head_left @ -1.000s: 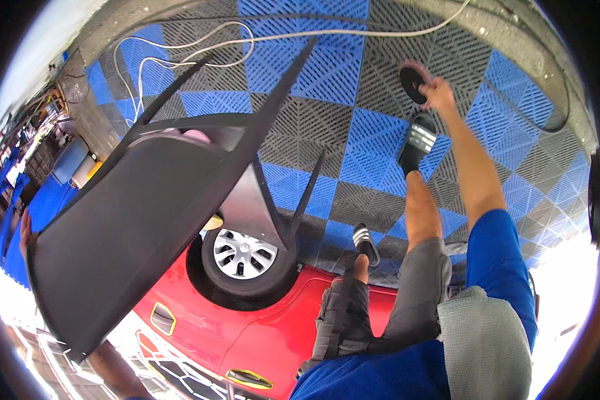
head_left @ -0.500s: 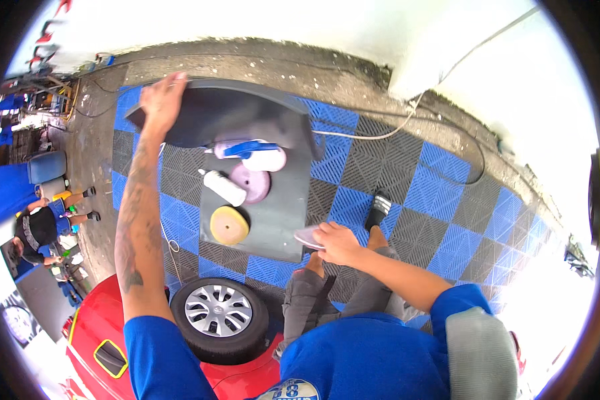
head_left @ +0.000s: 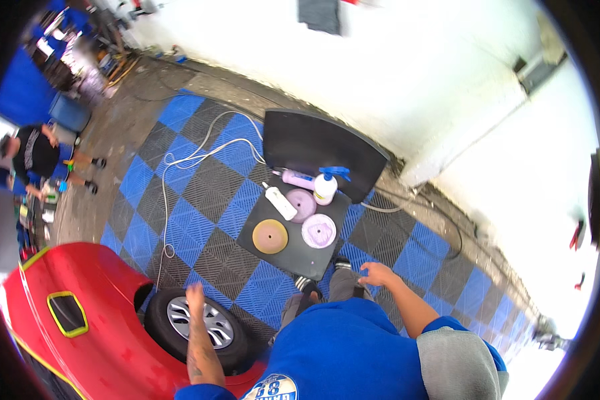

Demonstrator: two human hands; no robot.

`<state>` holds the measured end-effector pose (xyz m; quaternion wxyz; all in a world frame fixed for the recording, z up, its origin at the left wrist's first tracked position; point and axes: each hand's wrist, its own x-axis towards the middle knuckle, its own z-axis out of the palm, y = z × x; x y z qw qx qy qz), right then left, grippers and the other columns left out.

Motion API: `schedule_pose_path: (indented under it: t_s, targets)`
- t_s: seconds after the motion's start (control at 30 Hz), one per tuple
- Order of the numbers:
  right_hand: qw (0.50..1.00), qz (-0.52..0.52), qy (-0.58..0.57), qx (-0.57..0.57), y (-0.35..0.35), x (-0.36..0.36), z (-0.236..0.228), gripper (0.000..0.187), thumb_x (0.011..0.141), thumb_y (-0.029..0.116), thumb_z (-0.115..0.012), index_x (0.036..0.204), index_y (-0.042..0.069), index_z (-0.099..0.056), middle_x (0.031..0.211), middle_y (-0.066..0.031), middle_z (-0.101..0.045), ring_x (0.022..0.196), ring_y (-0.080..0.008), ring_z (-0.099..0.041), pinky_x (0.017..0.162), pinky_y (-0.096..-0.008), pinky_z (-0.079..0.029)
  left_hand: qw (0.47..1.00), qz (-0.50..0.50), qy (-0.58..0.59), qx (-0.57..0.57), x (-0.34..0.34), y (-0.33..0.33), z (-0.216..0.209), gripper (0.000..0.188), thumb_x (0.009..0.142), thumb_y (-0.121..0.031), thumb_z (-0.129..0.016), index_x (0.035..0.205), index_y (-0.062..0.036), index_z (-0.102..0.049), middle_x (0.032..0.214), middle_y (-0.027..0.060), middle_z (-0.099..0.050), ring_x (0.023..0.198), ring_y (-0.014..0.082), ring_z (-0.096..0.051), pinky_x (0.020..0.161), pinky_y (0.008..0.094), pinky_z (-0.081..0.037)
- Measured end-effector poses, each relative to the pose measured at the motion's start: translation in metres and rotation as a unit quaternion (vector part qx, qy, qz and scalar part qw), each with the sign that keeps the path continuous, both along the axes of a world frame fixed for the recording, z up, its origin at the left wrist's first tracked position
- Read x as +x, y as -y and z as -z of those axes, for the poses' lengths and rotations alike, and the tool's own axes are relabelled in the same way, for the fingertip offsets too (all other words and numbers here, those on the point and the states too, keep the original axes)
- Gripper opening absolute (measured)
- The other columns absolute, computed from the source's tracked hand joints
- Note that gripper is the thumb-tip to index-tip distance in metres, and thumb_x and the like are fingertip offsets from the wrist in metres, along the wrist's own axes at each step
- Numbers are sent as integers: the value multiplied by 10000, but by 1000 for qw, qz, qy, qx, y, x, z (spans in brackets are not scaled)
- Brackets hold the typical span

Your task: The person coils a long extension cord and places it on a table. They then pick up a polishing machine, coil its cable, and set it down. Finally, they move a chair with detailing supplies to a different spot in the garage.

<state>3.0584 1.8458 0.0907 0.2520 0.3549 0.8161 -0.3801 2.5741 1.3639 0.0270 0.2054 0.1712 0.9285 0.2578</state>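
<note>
My left hand (head_left: 195, 298) is raised in front of the car wheel (head_left: 210, 323); its fingers are blurred. My right hand (head_left: 377, 274) hovers above the floor near my feet, empty, with fingers apart. Beyond my feet lies a dark mat (head_left: 293, 265), with a dark panel (head_left: 320, 150) standing up at its far end. On the mat rest a yellow polishing pad (head_left: 270, 237), a purple polishing pad (head_left: 305, 205) and a white-and-lilac pad (head_left: 319, 231). Beside them are a white squeeze bottle (head_left: 281, 203) lying down, a lilac bottle (head_left: 297, 179) and a blue-topped spray bottle (head_left: 325, 189).
A red car body (head_left: 107, 313) fills the lower left. Pale cable (head_left: 200, 159) loops over the blue and grey floor tiles (head_left: 187, 187). A white wall (head_left: 433, 87) runs along the far side. Another person (head_left: 37, 157) works at the left, near a blue barrel (head_left: 70, 112).
My left hand has let go of the dark panel's edge and come back toward the wheel. The pad from my right hand now lies on the mat. The spray bottle stands upright. My view has turned.
</note>
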Motion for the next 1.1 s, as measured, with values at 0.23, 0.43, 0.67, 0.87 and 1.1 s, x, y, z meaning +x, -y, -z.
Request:
schedule_pose_path:
  t_s: [0.23, 0.43, 0.67, 0.87, 1.1]
  targets:
    - [892, 209, -371, 150, -133, -132, -135, 386, 770, 285, -773, 1035, 40, -635, 708, -43, -622, 644, -136, -586, 639, -284, -488, 736, -493, 461, -55, 282, 59, 6, 408, 847, -353, -552, 1134, -63, -552, 1020, 165, -610, 896, 317, -603, 808, 558, -456]
    - [900, 69, -329, 279, -235, -230, -166, 726, 733, 432, -766, 1265, 12, -507, 1153, -210, -568, 1079, -336, -542, 938, -422, -424, 792, -447, 411, 66, 287, -30, 16, 380, 896, -428, -562, 1123, -123, -561, 925, 71, -617, 818, 227, -597, 722, 493, -456]
    - [946, -27, -166, 276, -248, -258, -108, 785, 734, 447, -758, 1310, 10, -453, 1105, -246, -638, 1021, -374, -630, 871, -427, -488, 800, -413, 418, 123, 211, -190, 38, 666, 844, -631, -554, 1253, -110, -486, 979, 98, -558, 904, 272, -551, 741, 609, -474]
    - [963, 48, -227, 133, -265, -274, -107, 611, 786, 346, -744, 1221, -19, -521, 993, -173, -676, 886, -236, -664, 767, -341, -518, 647, -517, 485, 281, 175, -260, 139, 1024, 776, -842, -336, 1520, -177, -107, 1544, 199, -166, 1408, 395, -186, 983, 740, -230]
    - [991, 74, -113, 6, -296, -296, -113, 318, 797, 194, -712, 992, -51, -656, 852, -116, -691, 745, -174, -658, 695, -312, -522, 516, -544, 471, 465, 169, -267, 176, 991, 818, -796, -341, 1459, -42, -292, 1497, 172, -313, 1369, 344, -314, 1116, 509, -256]
